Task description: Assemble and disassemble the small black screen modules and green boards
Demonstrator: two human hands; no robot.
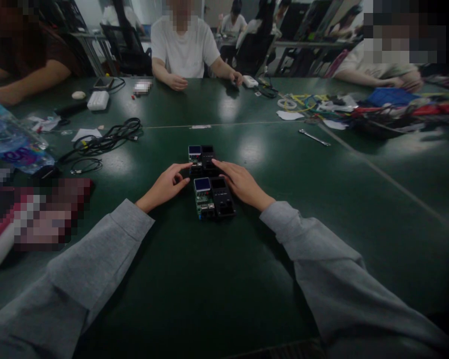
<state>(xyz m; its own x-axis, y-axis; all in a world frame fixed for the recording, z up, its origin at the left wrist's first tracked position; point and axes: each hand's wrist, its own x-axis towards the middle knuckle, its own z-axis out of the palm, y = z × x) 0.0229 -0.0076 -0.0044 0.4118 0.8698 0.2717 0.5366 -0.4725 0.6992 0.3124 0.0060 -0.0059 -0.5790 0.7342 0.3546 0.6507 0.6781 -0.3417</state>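
Two small electronic modules lie on the green table (pixel 224 279) between my hands. The near module (pixel 213 197) is a green circuit board with a small blue screen beside a black housing. The far module (pixel 201 155) looks the same and sits just behind it. My left hand (pixel 165 187) reaches in from the left, its fingertips touching the far module's near edge. From the right, my right hand (pixel 242 184) rests flat with fingers stretched to the far module, its palm beside the near module's black housing. Neither hand grips anything.
Black cables (pixel 107 141) lie coiled at left, next to a water bottle (pixel 11 142). A wrench (pixel 314 137) lies at right, before a pile of wires and parts (pixel 377 112). A white box (pixel 98 100) sits far left. Other people sit around the table.
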